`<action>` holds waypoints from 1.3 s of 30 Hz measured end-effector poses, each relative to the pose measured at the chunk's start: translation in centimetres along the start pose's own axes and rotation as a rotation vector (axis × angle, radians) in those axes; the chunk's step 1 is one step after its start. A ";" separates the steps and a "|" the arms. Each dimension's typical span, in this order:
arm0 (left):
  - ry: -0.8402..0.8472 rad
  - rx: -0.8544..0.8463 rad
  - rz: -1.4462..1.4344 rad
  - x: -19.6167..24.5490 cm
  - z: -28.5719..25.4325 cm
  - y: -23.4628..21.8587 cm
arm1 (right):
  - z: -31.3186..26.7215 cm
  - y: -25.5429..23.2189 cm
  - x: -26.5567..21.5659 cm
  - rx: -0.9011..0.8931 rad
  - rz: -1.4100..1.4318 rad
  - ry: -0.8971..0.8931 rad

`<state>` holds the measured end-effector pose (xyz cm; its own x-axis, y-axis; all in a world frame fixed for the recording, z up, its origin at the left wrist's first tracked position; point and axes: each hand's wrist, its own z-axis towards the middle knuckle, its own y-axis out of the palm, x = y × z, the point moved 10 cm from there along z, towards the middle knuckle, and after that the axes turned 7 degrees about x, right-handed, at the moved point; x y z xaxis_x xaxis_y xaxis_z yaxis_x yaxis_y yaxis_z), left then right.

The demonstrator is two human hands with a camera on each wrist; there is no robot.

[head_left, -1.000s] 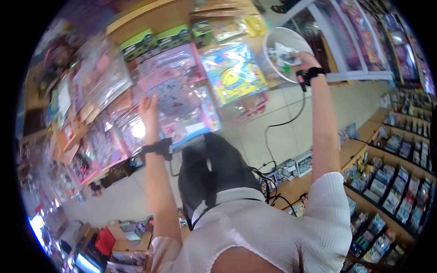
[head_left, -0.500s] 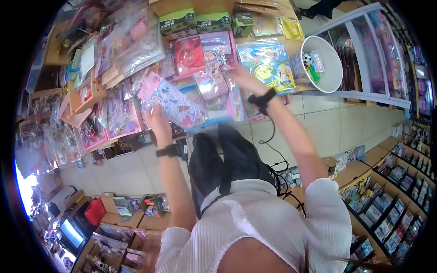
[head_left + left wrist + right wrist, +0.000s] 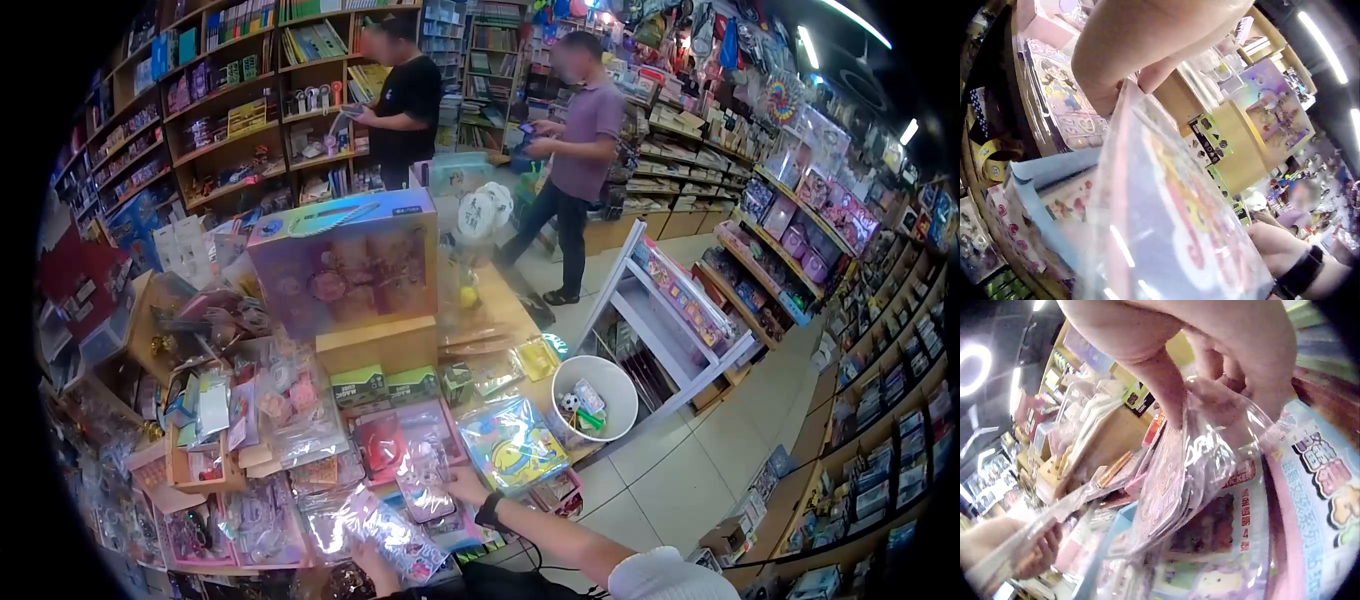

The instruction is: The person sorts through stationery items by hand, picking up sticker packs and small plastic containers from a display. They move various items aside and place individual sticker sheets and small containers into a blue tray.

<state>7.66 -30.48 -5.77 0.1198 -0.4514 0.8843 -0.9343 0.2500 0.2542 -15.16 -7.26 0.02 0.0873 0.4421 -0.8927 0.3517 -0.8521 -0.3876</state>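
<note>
My left hand point(image 3: 374, 570) pinches the edge of a sticker sheet point(image 3: 405, 540) in a clear plastic sleeve. In the left wrist view the sleeved sheet point(image 3: 1172, 206) fills the front, its coloured print blurred by glare. My right hand point(image 3: 1229, 344) grips the top of a clear plastic packet point(image 3: 1163, 481) of pinkish, round-cornered sheets. That packet stands tilted over a blue-edged box point(image 3: 1124, 522) of printed sets. In the head view my right hand point(image 3: 468, 487) is just left of a yellow and blue cartoon packet point(image 3: 512, 447).
Green magic cube boxes point(image 3: 410, 384) stand behind the trays, below a large iridescent box point(image 3: 345, 265). A white bucket point(image 3: 628, 400) with a small football and green item is at the table's right end. Two people point(image 3: 580, 150) stand beyond the table. Bagged goods point(image 3: 290, 400) crowd the left.
The head view has tilted up toward the shop. My right hand moved from the bucket leftward to the packet and now grips it. My left hand still holds the sticker sheet.
</note>
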 end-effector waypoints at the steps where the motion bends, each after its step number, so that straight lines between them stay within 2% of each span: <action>1: -0.073 0.015 0.033 1.4 -2.1 1.6 | 0.3 1.0 1.3 -0.114 0.089 0.039; 2: -0.113 0.032 0.070 1.8 -2.7 2.3 | 1.1 1.7 3.2 -0.135 0.109 0.075; 3: -0.117 0.066 0.104 4.4 -5.0 3.7 | 0.6 1.7 3.2 -0.137 0.111 0.078; 5: -0.072 -0.158 0.006 1.3 -2.0 4.3 | -0.3 -1.6 1.5 0.098 0.352 0.052; 6: -0.064 -0.208 -0.019 2.4 -3.1 5.4 | -1.8 -3.5 -1.3 0.129 0.400 0.004; 7: -0.067 -0.242 0.037 2.9 -3.3 6.1 | -1.6 -3.6 1.6 0.130 0.442 0.130; 8: -0.054 -0.218 0.112 2.3 -2.4 5.9 | -1.1 -3.5 2.9 0.086 0.371 0.097; 9: -0.044 -0.196 0.191 1.4 -1.5 5.8 | -2.8 -5.1 1.2 0.092 0.638 0.046; 10: -0.022 -0.213 0.172 1.7 -1.6 6.5 | -5.3 -8.1 -1.8 0.170 0.753 0.053; 11: -0.004 -0.230 0.156 2.3 -2.4 7.9 | -4.4 -8.5 3.5 0.168 0.563 0.101; 12: -0.022 -0.220 0.294 5.0 -5.2 10.6 | -6.6 -11.1 1.9 0.196 0.576 0.097; 13: -0.044 -0.209 0.437 7.2 -7.5 12.2 | -8.0 -14.0 3.2 0.358 0.453 0.129; 14: -0.138 -0.369 0.136 2.7 -5.9 13.6 | -9.2 -16.3 2.3 0.459 0.555 -0.041; 16: -0.257 -0.301 0.238 4.3 -10.2 17.5 | -12.2 -20.0 3.0 0.570 0.617 -0.033; 17: 0.030 -0.460 0.312 -0.6 -6.1 19.0 | -13.9 -21.1 3.6 0.623 0.751 0.101; 18: -0.246 -0.601 0.236 0.1 -10.3 21.4 | -15.4 -22.5 3.8 0.679 0.728 0.041; 19: -0.159 -0.700 0.211 -1.7 -10.2 23.6 | -17.1 -23.6 2.1 0.689 0.696 0.049; 20: -0.066 -0.724 0.286 -2.6 -10.6 25.6 | -18.1 -24.6 3.1 0.746 0.710 0.070; 21: -0.121 -0.677 0.308 -3.9 -11.4 26.7 | -19.2 -25.3 3.1 0.810 0.697 0.052; 23: 0.069 -0.799 0.485 -6.1 -11.9 29.7 | -20.7 -26.0 2.8 0.841 0.674 0.072; 25: -0.033 -0.729 0.402 -6.8 -13.9 30.3 | -21.9 -26.4 3.0 0.870 0.678 0.066; 26: 0.032 -0.705 0.345 -7.8 -13.5 30.9 | -22.5 -26.7 3.2 0.890 0.645 0.072; 29: -0.047 -0.699 0.350 -6.9 -15.1 31.7 | -23.3 -28.0 3.1 0.954 0.529 0.044; 30: 0.093 -0.686 0.396 -6.2 -15.1 32.1 | -23.4 -28.6 2.4 0.995 0.453 0.001; 31: 0.087 -0.684 0.402 -6.5 -14.9 32.2 | -23.3 -28.7 2.2 0.994 0.451 0.009; 33: 0.318 -0.781 0.395 -5.2 -15.8 33.0 | -22.7 -28.5 1.5 0.929 0.428 0.063; 34: 0.315 -0.856 0.539 -5.6 -15.7 33.0 | -21.8 -28.0 0.3 0.875 0.467 0.028; 35: 0.305 -0.856 0.546 -5.5 -15.6 32.3 | -21.1 -27.4 0.7 0.845 0.495 0.030; 37: 0.655 -0.762 0.817 0.1 -17.0 30.9 | -19.6 -25.6 -0.8 0.753 0.541 0.002; 38: 0.541 -0.813 0.604 0.5 -16.8 29.9 | -18.8 -24.8 -0.9 0.740 0.545 0.008; 39: 0.540 -0.796 0.618 1.4 -16.5 28.7 | -17.7 -23.3 -1.0 0.659 0.581 0.015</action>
<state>-13.50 -9.82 9.21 0.0223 0.3163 0.9484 -0.4287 0.8600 -0.2768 -6.94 17.14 14.07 0.0991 -0.1121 -0.9887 -0.3611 -0.9300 0.0693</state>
